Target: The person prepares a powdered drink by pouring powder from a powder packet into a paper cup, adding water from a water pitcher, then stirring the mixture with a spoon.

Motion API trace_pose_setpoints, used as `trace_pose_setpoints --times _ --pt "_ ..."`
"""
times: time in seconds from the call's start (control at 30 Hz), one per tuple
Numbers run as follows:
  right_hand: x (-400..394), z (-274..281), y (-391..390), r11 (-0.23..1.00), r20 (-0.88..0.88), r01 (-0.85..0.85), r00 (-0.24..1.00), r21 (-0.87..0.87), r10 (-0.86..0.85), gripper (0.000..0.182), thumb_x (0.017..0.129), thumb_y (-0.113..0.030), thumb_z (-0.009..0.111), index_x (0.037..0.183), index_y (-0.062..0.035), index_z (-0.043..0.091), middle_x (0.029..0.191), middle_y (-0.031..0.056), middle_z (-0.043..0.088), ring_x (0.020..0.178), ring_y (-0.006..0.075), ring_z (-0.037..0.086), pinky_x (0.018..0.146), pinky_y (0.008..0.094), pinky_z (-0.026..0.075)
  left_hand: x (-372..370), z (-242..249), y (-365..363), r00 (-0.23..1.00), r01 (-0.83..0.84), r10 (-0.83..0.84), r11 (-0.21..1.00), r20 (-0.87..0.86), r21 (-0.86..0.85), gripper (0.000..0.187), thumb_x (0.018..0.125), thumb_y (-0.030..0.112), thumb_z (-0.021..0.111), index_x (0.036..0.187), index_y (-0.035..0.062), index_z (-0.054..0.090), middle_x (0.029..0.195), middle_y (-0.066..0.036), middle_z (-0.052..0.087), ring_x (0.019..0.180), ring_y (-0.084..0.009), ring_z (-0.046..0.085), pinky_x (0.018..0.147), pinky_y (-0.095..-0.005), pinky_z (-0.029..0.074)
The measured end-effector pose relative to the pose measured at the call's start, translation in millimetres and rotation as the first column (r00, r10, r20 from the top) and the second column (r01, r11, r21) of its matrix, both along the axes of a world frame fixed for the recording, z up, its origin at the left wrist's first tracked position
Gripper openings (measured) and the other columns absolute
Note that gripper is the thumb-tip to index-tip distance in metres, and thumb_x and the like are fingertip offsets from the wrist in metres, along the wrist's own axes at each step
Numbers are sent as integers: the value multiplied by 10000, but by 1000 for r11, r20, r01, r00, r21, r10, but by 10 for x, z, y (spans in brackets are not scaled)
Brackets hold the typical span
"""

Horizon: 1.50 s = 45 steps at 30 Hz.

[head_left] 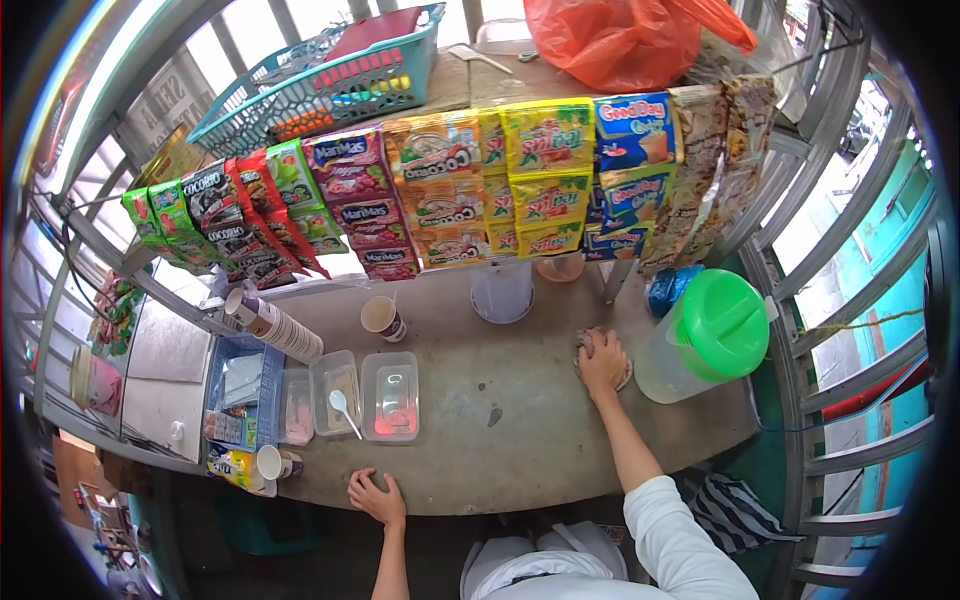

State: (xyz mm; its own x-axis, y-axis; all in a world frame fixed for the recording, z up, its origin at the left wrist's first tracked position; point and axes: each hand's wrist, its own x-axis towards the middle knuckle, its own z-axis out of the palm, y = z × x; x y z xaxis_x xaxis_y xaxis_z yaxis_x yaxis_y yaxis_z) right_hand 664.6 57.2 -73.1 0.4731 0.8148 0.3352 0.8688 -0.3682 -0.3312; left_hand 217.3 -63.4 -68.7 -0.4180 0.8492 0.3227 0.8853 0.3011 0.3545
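My right hand (602, 362) presses down on a crumpled greyish cloth (580, 342) on the grey counter (480, 455); the cloth shows only around the fingers. Just right of it stands a clear pitcher (670, 365) with a green lid (722, 325). At the counter's front edge rests my left hand (378, 497), its fingers apart and slightly bent, holding nothing. Beyond it are clear plastic containers (390, 397), one with a white spoon (346, 412) and one with something pink inside. A small paper cup (278, 463) sits to the left of that hand.
Drink sachets (440, 185) hang in strips across the far side. Below them are a paper cup (383, 318), a white tub (502, 295) and stacked cups (275, 328). A blue basket (262, 400) stands left. On the shelf are a teal basket (320, 95) and a red plastic bag (620, 45).
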Motion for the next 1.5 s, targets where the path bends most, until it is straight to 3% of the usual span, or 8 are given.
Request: trace_pose_setpoints --times 0.27,0.63,0.8,0.9,0.97,1.13,1.3,1.5 --pt "-731 195 -1098 803 -126 -565 797 189 591 255 643 -298 714 888 -229 715 832 52 579 716 281 604 633 425 479 -52 -49 -25 1000 19 -19 999 8 44 222 771 164 646 958 93 549 1088 -64 507 1126 -289 460 970 -456 328" --pt "-284 -19 -155 973 -5 -216 976 82 217 338 699 -295 688 1027 -216 697 976 69 588 864 278 605 726 433 473 -20 -16 -27 1000 -9 9 998 4 64 217 740 152 650 918 86 546 1080 -71 513 1103 -292 468 948 -455 335" --pt "-907 93 -37 913 -124 -400 905 75 407 365 708 -299 684 1062 -212 687 1005 73 595 927 274 595 775 430 460 -39 -68 -15 1000 10 -10 997 -4 71 217 766 168 648 947 88 560 1069 -68 516 1104 -290 472 941 -452 345" --pt "-1068 104 -625 701 -58 -695 703 157 709 409 689 -309 697 1092 -240 685 999 60 608 923 254 594 742 411 447 -55 -92 -28 989 143 -137 979 -54 142 220 757 151 644 951 81 565 1061 -90 527 1081 -304 488 923 -463 355" --pt "-1010 235 -1118 587 -211 -809 570 23 794 413 689 -304 693 1101 -265 689 1035 58 620 945 244 589 770 398 429 107 71 -81 865 492 -470 864 -173 109 234 765 161 646 971 79 573 1080 -103 535 1074 -309 502 919 -467 360" --pt "-582 376 -1861 739 -167 -664 746 -117 645 546 688 -254 693 1225 -338 641 1164 70 584 1100 253 538 884 432 370 1079 288 19 571 816 -818 575 75 60 411 812 272 653 1167 76 580 1318 -160 485 1286 -341 425 1027 -559 290" --pt "-212 191 -1779 860 -41 -503 864 -87 501 574 703 -156 671 1248 -327 618 1279 78 537 1238 289 463 967 481 323 1635 109 122 696 684 -718 669 -14 -291 695 909 482 508 1482 131 329 1572 -153 192 1457 -340 151 1070 -699 107" --pt "-290 198 -1650 951 4 -303 953 -66 304 559 724 -109 639 1251 -294 617 1291 63 529 1250 280 454 970 482 320 1311 95 -154 733 618 -679 689 -38 -377 700 922 513 466 1504 164 295 1581 -141 172 1462 -331 143 1050 -728 85"
